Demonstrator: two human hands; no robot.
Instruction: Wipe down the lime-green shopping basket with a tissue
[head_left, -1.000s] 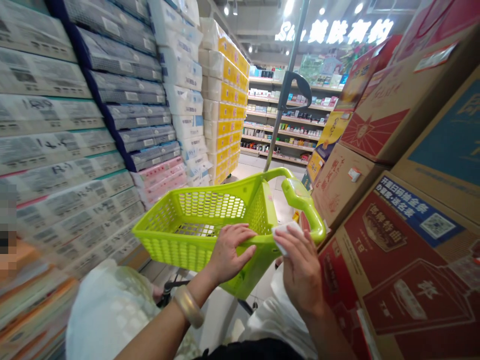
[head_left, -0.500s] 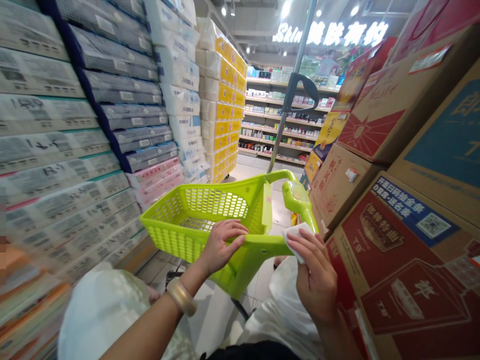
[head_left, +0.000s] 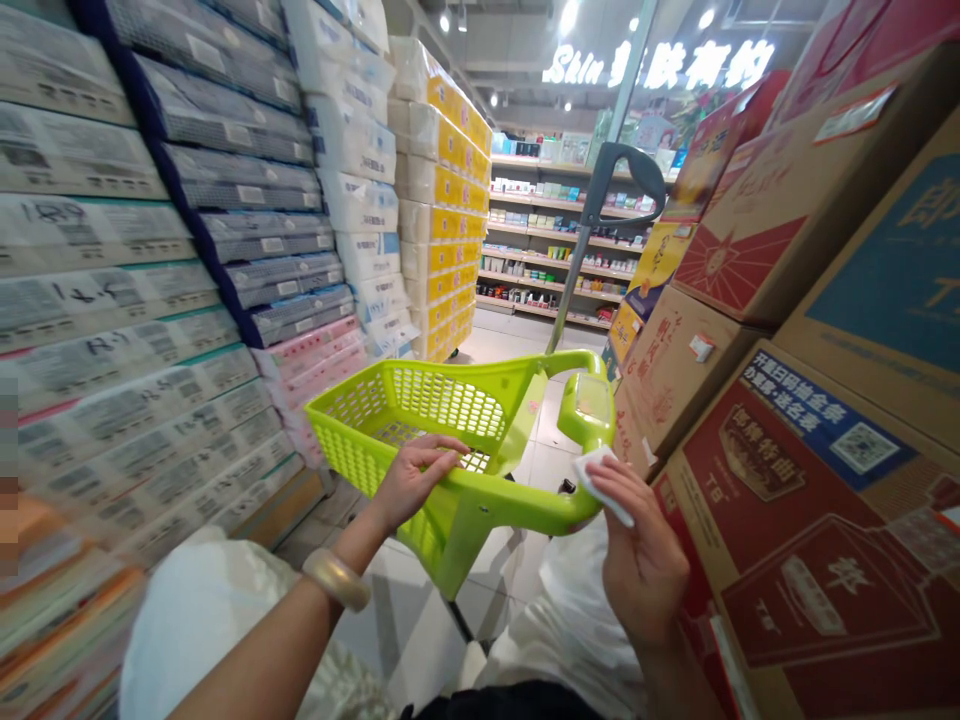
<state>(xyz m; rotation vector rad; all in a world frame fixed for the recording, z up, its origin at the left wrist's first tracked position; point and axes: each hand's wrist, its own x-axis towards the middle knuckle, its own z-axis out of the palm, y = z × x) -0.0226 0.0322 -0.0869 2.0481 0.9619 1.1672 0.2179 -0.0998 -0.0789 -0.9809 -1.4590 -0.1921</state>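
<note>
A lime-green shopping cart (head_left: pixel 420 395) with a perforated basket stands before me, tilted in view. My left hand (head_left: pixel 420 478) grips the basket's near rim, its fingers curled over the edge into the basket. At the right end, my right hand (head_left: pixel 637 540) presses a folded white wipe (head_left: pixel 604 485) against the cart's looped handle (head_left: pixel 577 512). The fingers lie close together over the wipe, hiding part of it. A clear-topped panel (head_left: pixel 587 403) sits on the handle's far side. The basket's visible floor is bare mesh.
Tall stacks of packaged tissue (head_left: pixel 442 200) and blue-grey packs (head_left: pixel 247 190) line the left. Printed cartons (head_left: pixel 825 500) are piled close on the right. Beyond the cart, a metal pole with a dark grey handle (head_left: pixel 592 190) leans before stocked shelves (head_left: pixel 540 215).
The cart has turned a little, its basket shifting right and its handle swinging toward me. My left hand has moved left along the rim. My right hand has slid slightly right with the wipe.
</note>
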